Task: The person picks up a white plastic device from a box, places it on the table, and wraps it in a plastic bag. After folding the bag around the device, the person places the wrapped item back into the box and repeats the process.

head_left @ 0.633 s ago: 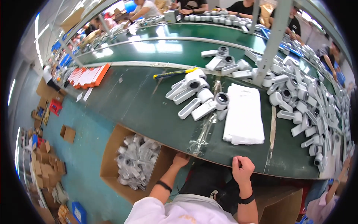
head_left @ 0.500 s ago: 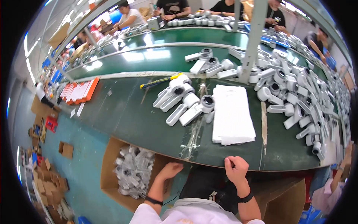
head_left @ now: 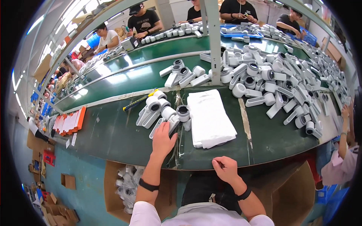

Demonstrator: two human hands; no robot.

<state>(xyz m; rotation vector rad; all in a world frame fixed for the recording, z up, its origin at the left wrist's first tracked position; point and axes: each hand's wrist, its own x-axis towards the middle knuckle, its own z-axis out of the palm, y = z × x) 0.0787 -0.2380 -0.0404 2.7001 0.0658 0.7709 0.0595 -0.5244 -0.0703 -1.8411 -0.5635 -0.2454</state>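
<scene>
- Left of centre in the frame, on the green worktop: small cluster of white gadgets, with round heads and long handles.
- Over the nearest handle of that cluster: left hand, palm down, fingers stretched out and slightly parted; cannot tell whether gripping or merely resting there.
- Just right of the cluster: stack of white sheets.
- Lower centre, by the worktop's front edge: right hand, fingers curled loosely toward the palm; cannot tell whether holding anything.
- Just behind the cluster: yellow and black tool.
- Upper right: big heap of similar gadgets.
- Far left of the worktop: orange and white pile.
- Lower left: cardboard box with wrapped pieces inside.
- Along the top: seated co-workers.
</scene>
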